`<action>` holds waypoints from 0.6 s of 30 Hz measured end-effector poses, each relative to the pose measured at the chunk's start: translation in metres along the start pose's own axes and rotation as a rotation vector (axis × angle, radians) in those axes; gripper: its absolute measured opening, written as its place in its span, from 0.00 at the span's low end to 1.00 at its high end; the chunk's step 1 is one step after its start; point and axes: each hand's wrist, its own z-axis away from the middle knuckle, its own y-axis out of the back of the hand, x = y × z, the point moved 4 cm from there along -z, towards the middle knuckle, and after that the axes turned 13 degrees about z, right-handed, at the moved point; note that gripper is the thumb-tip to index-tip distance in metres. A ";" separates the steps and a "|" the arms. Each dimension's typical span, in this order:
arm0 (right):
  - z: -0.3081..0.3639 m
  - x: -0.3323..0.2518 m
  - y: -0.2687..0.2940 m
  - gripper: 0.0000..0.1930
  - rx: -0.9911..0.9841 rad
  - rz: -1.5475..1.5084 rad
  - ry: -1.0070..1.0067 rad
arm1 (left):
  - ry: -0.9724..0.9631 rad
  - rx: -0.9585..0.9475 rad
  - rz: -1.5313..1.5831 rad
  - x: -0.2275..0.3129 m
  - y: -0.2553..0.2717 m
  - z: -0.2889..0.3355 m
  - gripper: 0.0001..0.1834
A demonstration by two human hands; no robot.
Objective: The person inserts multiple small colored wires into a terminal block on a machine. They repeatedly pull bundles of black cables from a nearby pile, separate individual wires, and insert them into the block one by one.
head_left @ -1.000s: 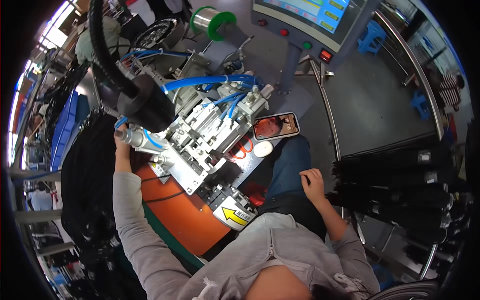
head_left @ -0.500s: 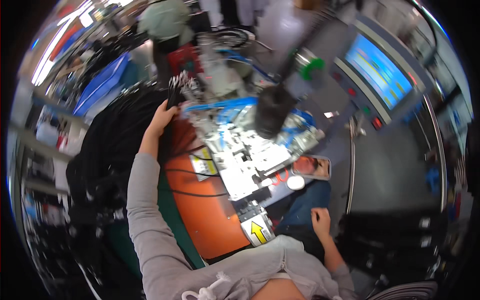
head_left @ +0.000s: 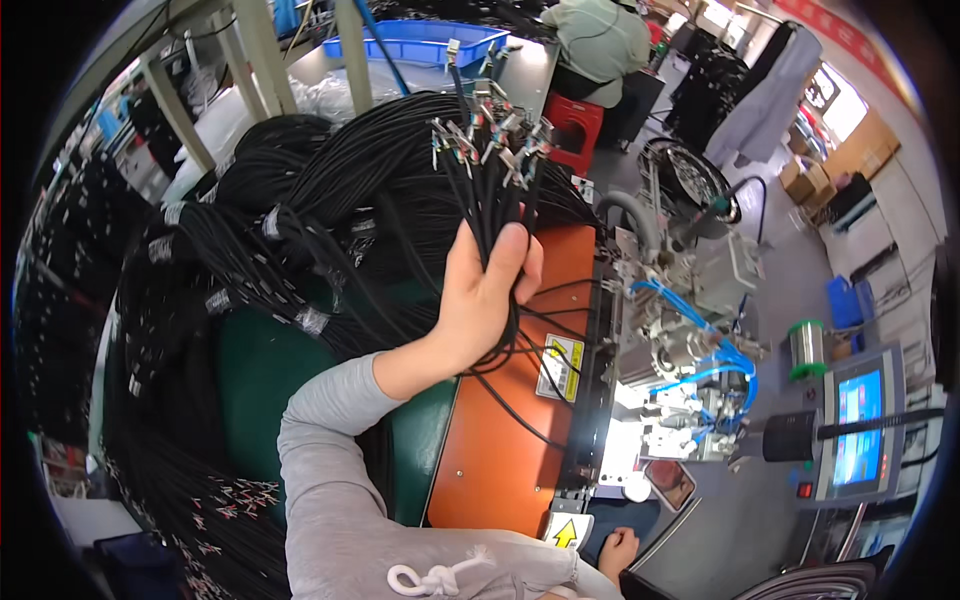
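our left hand (head_left: 485,300) holds the cables (head_left: 478,200) in a closed grip near the orange surface (head_left: 495,450), long axis pointing away from us, metal ends (head_left: 518,165) beyond it; our right hand (head_left: 619,549) lies well apart, its grip unclear.

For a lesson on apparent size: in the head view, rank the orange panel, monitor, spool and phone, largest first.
1. Orange panel
2. Monitor
3. Spool and phone: too alike to rank.

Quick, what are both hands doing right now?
Left hand: closed around a bunch of black cables.
Right hand: looks loosely curled; can't tell if it's holding anything.
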 end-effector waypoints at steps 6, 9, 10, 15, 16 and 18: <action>-0.004 0.005 -0.004 0.04 -0.008 0.081 -0.002 | -0.029 -0.024 0.015 0.007 0.008 0.011 0.17; -0.007 0.000 -0.003 0.04 -0.014 0.127 -0.015 | -0.028 -0.049 0.028 0.005 0.011 0.014 0.18; -0.008 0.001 -0.004 0.04 -0.044 0.136 -0.037 | -0.028 -0.069 0.040 0.004 0.012 0.015 0.19; -0.009 -0.005 0.000 0.05 -0.092 0.149 -0.088 | -0.010 -0.033 0.036 0.011 0.010 0.018 0.19; -0.009 -0.003 -0.001 0.05 -0.093 0.152 -0.085 | -0.005 -0.043 0.039 0.012 0.010 0.018 0.19; -0.008 0.003 -0.004 0.05 -0.098 0.155 -0.077 | 0.005 -0.058 0.068 0.010 0.010 0.018 0.18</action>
